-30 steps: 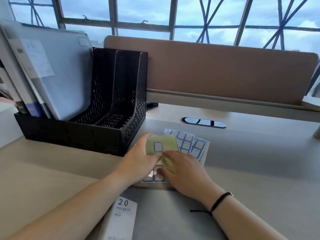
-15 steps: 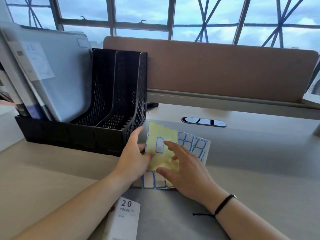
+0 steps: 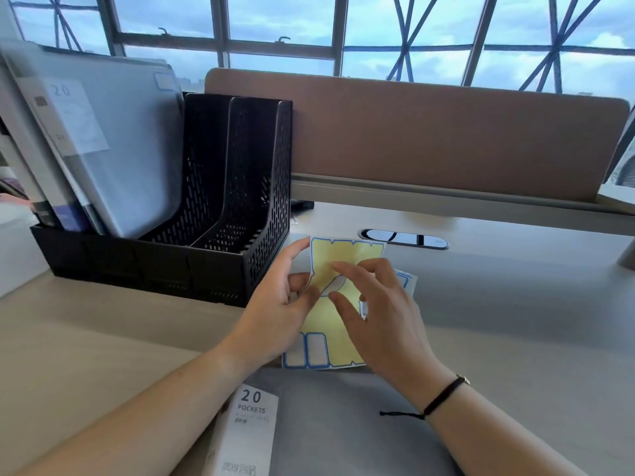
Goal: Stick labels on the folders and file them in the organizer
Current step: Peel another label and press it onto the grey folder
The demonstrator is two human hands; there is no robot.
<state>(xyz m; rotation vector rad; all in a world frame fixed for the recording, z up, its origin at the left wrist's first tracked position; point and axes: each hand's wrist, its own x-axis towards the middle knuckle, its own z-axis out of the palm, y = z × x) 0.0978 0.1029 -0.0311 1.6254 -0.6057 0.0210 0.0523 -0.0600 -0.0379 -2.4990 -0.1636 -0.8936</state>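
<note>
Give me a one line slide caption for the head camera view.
Both hands, left hand and right hand, peel a label off the yellow sticker sheet beside the black mesh file organizer.

My one head camera looks forward and down, close over the desk point(image 3: 515, 304), toward the windows point(image 3: 309, 25).

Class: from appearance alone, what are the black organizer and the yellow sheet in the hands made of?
Black organizer: likely moulded plastic, matte; perforated walls, rounded edges, though coated metal mesh is possible. Yellow sheet: probably waxed label backing paper; thin, bending under the fingers.
</note>
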